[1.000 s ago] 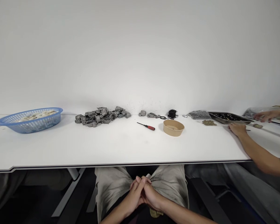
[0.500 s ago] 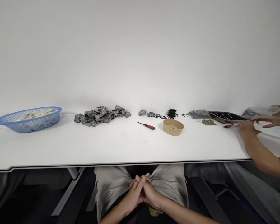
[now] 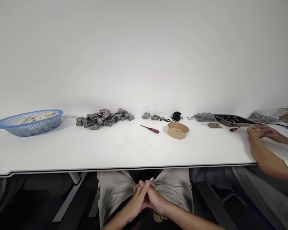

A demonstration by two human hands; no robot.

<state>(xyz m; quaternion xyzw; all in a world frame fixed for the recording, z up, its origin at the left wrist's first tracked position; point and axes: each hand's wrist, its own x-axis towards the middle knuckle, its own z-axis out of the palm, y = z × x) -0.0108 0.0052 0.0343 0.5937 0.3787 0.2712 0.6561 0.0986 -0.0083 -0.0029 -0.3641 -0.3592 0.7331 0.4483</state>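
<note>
My left hand (image 3: pixel 138 199) and my right hand (image 3: pixel 154 198) rest clasped over my lap, below the table edge. Their fingers are interlaced and closed, and no object shows between them. On the white table ahead lie a red-handled screwdriver (image 3: pixel 154 130) and a round tan bowl (image 3: pixel 178 131) with something small at its bottom. A heap of grey metal clamp-like parts (image 3: pixel 96 120) sits left of the screwdriver. Two more such parts (image 3: pixel 146 115) lie near the wall beside loose black rings (image 3: pixel 167 120) and a stack of black rings (image 3: pixel 177 116).
A blue basket (image 3: pixel 38 123) with whitish parts stands at far left. Rightward are a bag of grey pieces (image 3: pixel 204 117), small brass-coloured parts (image 3: pixel 214 125), a metal tray (image 3: pixel 228 123) of black pieces, and another screwdriver (image 3: pixel 234 129). A co-worker's hands (image 3: pixel 258 131) work beside the tray.
My clasped hands have not moved. At the right, the co-worker's hands have come closer together, the farther arm shifting toward the table's front.
</note>
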